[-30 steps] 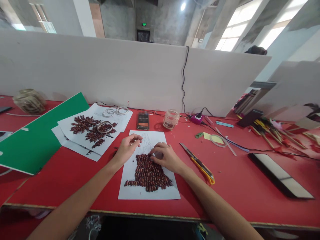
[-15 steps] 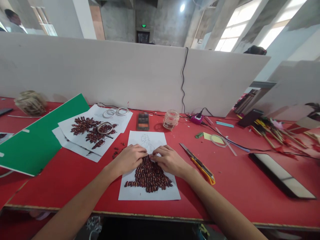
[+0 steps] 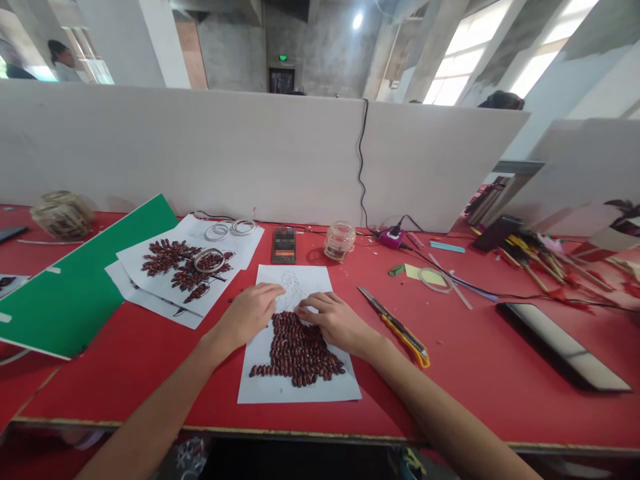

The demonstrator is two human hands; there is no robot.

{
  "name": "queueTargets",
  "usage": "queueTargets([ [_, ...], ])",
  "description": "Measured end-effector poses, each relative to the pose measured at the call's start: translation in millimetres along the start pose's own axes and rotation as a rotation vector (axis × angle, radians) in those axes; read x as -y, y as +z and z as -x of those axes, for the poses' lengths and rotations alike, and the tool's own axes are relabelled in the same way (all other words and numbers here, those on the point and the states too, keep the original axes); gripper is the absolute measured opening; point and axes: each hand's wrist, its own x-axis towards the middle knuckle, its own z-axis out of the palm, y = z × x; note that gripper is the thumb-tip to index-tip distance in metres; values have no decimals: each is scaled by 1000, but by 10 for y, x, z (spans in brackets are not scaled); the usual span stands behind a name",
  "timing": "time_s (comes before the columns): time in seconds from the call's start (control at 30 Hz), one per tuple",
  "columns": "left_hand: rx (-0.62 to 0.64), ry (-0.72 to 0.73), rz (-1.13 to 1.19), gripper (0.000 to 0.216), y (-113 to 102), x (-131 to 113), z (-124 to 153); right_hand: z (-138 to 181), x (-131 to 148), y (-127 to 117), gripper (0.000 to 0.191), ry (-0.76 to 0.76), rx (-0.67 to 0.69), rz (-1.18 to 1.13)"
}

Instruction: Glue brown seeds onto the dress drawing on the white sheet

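A white sheet [image 3: 274, 387] with a faint line drawing lies on the red table [image 3: 150, 347] in front of me. A dense patch of dark red-brown seeds [image 3: 300, 350] covers its lower half. My left hand [image 3: 250, 313] rests on the sheet's left edge, fingers curled, fingertips near the top of the seed patch. My right hand [image 3: 334, 320] lies on the patch's upper right, index and thumb pinched together at the top row of seeds. Whatever the fingers hold is hidden.
A yellow-handled utility knife [image 3: 400, 328] lies just right of the sheet. Behind it are a phone [image 3: 284, 245] and a small glass jar [image 3: 340, 240]. Left: seed-covered sheets [image 3: 170, 277], tape rings [image 3: 209, 260], a green board [image 3: 75, 280]. A dark flat panel [image 3: 565, 347] lies right.
My left hand came down beside the right at the top of the seed patch, then drew back a little to the sheet's left edge. The camera tipped slightly downward.
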Motion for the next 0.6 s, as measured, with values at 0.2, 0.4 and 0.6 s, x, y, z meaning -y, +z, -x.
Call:
queueTargets([
  [0.2, 47, -65, -109, 48, -19, -206, -107, 1, -102, 51, 68, 63, -113, -152],
  [0.4, 60, -173, -172, 73, 585, -464, -445, 15, -271, 152, 54, 372, -568, -512],
  [0.6, 10, -118, -212, 70, 823, -439, -467, -27, -247, 233, 53, 393, -503, -550],
])
